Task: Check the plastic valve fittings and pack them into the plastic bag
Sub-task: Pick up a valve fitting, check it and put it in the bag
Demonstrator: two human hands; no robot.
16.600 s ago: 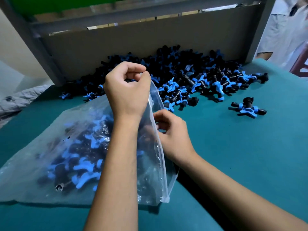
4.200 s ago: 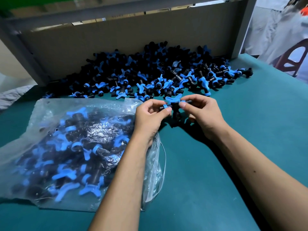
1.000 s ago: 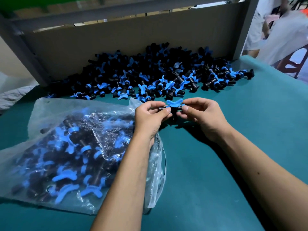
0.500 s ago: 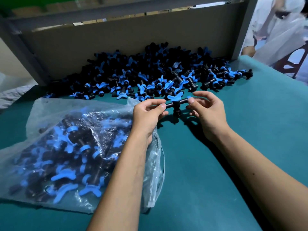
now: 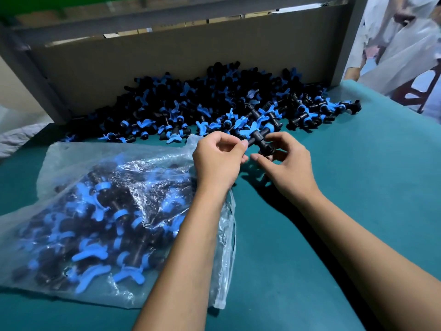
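Note:
One black valve fitting (image 5: 259, 137) with a blue butterfly handle is held just above the table, in front of the loose pile. My left hand (image 5: 218, 158) pinches its left stub end. My right hand (image 5: 284, 161) curls its fingers round the fitting's lower right end. A clear plastic bag (image 5: 102, 211) holding several black and blue fittings lies on the left under my left forearm, its mouth toward my hands. A big pile of loose fittings (image 5: 214, 108) lies along the back board.
The green table cover (image 5: 358, 199) has bare surface on the right and in front. A grey cardboard board (image 5: 179, 63) in a metal frame closes off the back. A person in white (image 5: 403, 44) stands at the far right beside a chair.
The fitting has been turned in my fingers and tilted, and both hands have shifted slightly right and away from me. The bag has not moved.

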